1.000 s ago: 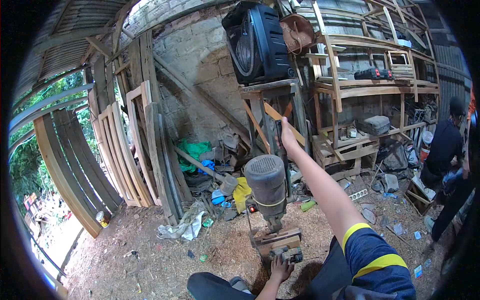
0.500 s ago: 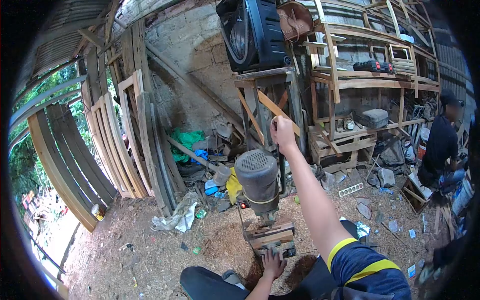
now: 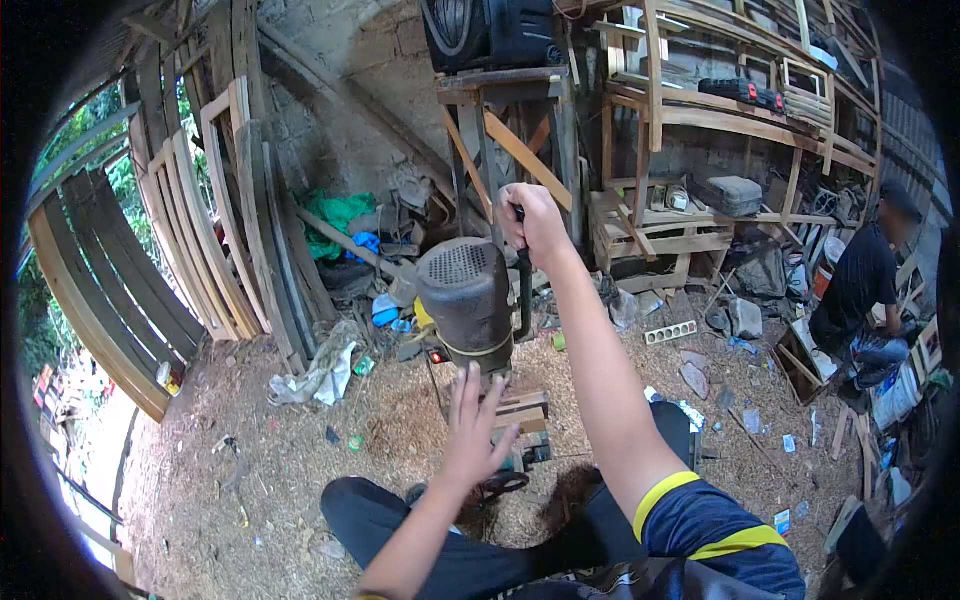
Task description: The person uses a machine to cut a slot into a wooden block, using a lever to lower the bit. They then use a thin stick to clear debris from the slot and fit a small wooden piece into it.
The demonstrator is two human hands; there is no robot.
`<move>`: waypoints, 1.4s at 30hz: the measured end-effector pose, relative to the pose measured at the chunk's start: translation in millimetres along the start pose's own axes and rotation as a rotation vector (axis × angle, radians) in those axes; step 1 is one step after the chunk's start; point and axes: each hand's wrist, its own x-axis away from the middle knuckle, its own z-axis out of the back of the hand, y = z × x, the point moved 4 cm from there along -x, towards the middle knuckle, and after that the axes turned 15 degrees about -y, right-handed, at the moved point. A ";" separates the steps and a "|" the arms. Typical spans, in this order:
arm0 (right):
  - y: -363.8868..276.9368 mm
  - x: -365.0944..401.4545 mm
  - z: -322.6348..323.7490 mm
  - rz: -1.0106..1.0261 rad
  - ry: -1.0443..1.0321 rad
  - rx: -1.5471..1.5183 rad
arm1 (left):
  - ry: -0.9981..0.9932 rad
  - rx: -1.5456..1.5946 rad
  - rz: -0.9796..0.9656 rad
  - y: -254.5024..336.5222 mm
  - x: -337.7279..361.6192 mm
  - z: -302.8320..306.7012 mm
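My right hand (image 3: 537, 222) is closed around the black lever handle (image 3: 525, 300) of a dusty upright machine with a vented grey motor housing (image 3: 463, 292). The machine stands on the ground in front of me. Below the motor, a block of wood (image 3: 522, 412) sits at the machine's base, above a dark handwheel (image 3: 503, 484). My left hand (image 3: 474, 432) is raised just under the motor, fingers spread, overlapping the wood's left end in this view. The lower end of the tool is hidden behind its fingers.
Wood chips cover the ground. A speaker (image 3: 490, 35) rests on a wooden stand (image 3: 505, 85) behind the machine. Planks and frames (image 3: 190, 240) lean at left. A power strip (image 3: 670, 332) lies to the right; beyond it a person (image 3: 860, 270) crouches near a wooden box (image 3: 800, 360).
My left hand has lifted from the front of the machine's base up to just under the motor. My right hand keeps hold of the lever. The view has tilted down and shifted right.
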 end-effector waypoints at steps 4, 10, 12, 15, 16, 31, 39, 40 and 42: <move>-5.4 -2.5 -6.6 0.088 0.146 0.164 | -0.002 -0.127 0.008 -23.5 -26.4 11.8; -6.2 4.6 -13.9 0.087 0.201 0.163 | 0.008 -0.075 0.017 -25.5 -42.5 21.7; -5.7 32.8 -28.5 0.161 0.191 0.160 | 0.007 -0.073 0.013 -34.3 -36.5 19.0; -1.6 33.4 -23.7 0.181 0.172 0.249 | -0.011 -0.072 0.027 -45.9 -30.1 10.7; 1.1 26.5 -18.9 0.170 0.174 0.260 | -0.023 -0.088 0.034 -51.4 -31.0 6.9; -1.9 81.7 -44.2 0.118 0.103 0.172 | 0.105 -0.103 0.052 -50.5 -42.5 7.7; 3.8 161.2 -74.0 0.264 0.140 0.464 | 0.169 -0.181 0.124 -48.1 -36.7 8.3; 10.1 183.7 -77.7 0.314 0.075 0.530 | 0.173 -0.211 0.136 -48.3 -35.9 10.3; 12.0 203.9 -87.0 0.417 -0.020 0.473 | 0.240 -0.162 0.113 -53.1 -34.3 10.9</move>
